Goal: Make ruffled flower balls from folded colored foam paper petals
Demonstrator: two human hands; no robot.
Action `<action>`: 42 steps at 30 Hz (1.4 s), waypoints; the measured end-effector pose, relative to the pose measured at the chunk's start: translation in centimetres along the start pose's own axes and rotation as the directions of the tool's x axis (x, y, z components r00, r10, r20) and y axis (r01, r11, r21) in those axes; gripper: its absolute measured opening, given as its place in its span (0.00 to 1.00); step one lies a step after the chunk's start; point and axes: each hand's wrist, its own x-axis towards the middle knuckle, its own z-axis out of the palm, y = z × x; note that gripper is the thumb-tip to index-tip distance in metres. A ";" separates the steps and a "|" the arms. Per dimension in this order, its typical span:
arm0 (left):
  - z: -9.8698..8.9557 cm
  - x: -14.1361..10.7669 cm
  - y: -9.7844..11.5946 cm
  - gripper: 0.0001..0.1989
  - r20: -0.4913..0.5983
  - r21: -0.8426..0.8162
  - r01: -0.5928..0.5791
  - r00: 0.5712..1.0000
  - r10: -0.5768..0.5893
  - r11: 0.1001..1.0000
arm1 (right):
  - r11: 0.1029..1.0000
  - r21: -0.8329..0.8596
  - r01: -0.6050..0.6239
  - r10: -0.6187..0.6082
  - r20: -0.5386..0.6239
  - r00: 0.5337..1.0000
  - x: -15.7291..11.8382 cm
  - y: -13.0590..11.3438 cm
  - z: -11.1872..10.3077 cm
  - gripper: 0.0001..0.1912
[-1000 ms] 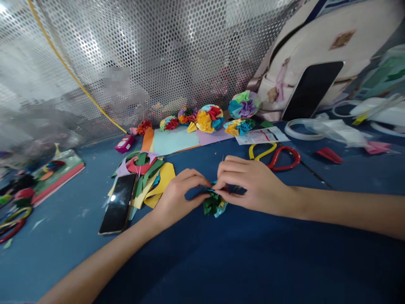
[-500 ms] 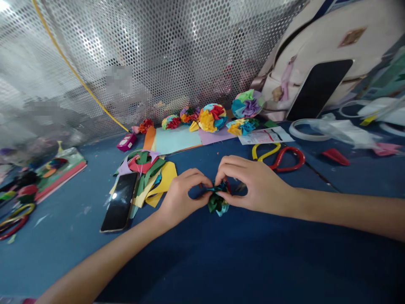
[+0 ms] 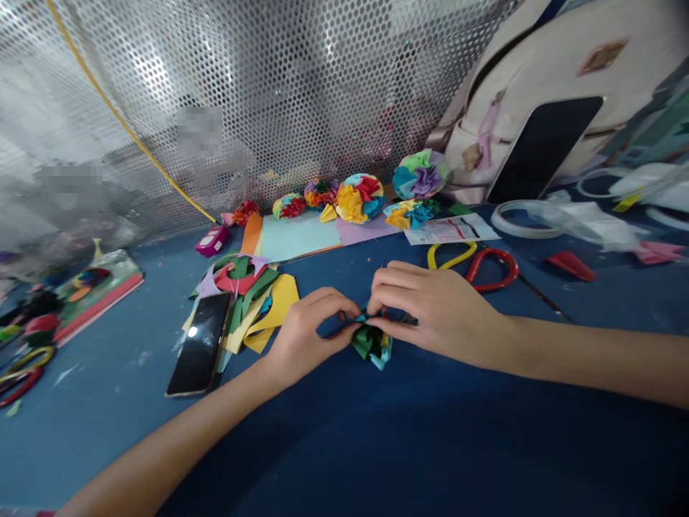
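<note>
Both my hands meet at the middle of the blue table. My left hand [image 3: 312,335] and my right hand [image 3: 430,310] pinch a small crumpled bundle of green and teal paper [image 3: 372,342] between their fingertips. Its lower part hangs out below my fingers, and its centre is hidden. Left of my left hand lies a heap of coloured paper scraps [image 3: 242,309], and a black smartphone [image 3: 199,345] rests beside it. Beyond my right hand is a pair of scissors [image 3: 474,260] with yellow and red handles.
Several finished multicoloured paper flowers [image 3: 360,199] stand on coloured paper sheets [image 3: 296,237] at the back of the blue table [image 3: 430,445]. A white backpack [image 3: 538,93] leans against a perforated metal screen [image 3: 269,93]. A clear tape roll [image 3: 517,219] lies at the right.
My fingers have shifted their pinch on the paper bundle, and the bundle has turned slightly. The camera view has moved a little.
</note>
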 end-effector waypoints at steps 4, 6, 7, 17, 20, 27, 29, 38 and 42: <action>-0.3 0.0 -0.4 0.04 0.044 -0.079 0.073 0.997 -0.070 0.994 | 0.999 -0.022 0.027 -0.028 -0.010 1.000 0.0 0.0 0.0 0.09; -0.6 -0.1 -0.6 0.05 0.079 -0.135 0.117 0.991 -0.107 0.984 | 0.999 -0.023 0.034 -0.034 -0.017 0.999 0.1 0.1 0.0 0.09; -0.7 -0.1 -0.8 0.05 0.096 -0.163 0.135 0.988 -0.120 0.977 | 1.000 -0.004 0.031 -0.031 -0.021 0.999 0.0 0.2 0.1 0.09; -0.8 -0.7 -0.8 0.07 0.091 -0.294 0.217 0.976 -0.198 0.931 | 0.904 0.420 -0.075 0.081 0.004 0.997 0.0 1.7 1.0 0.07; -0.2 -0.8 -0.1 0.05 0.058 -0.291 0.276 0.961 -0.271 0.916 | 0.913 0.402 -0.066 0.069 0.007 0.998 -0.1 1.5 1.0 0.07; 0.4 -0.8 1.2 0.07 0.026 -0.142 0.255 0.967 -0.254 0.956 | 0.939 0.338 -0.065 0.049 0.056 0.997 -0.3 0.3 1.0 0.08; 0.4 -0.9 1.2 0.08 -0.003 -0.099 0.212 0.977 -0.213 0.972 | 0.932 0.336 -0.139 0.104 0.121 0.987 -0.3 0.0 0.8 0.08; 0.4 -1.1 1.2 0.06 -0.020 -0.005 0.064 0.998 -0.064 0.998 | 0.946 0.232 -0.225 0.188 0.170 0.967 -0.1 -0.2 0.2 0.06; 0.5 -1.0 1.1 0.07 -0.009 -0.074 0.108 0.994 -0.109 0.991 | 0.971 0.173 -0.164 0.145 0.120 0.982 -0.2 -0.3 0.2 0.07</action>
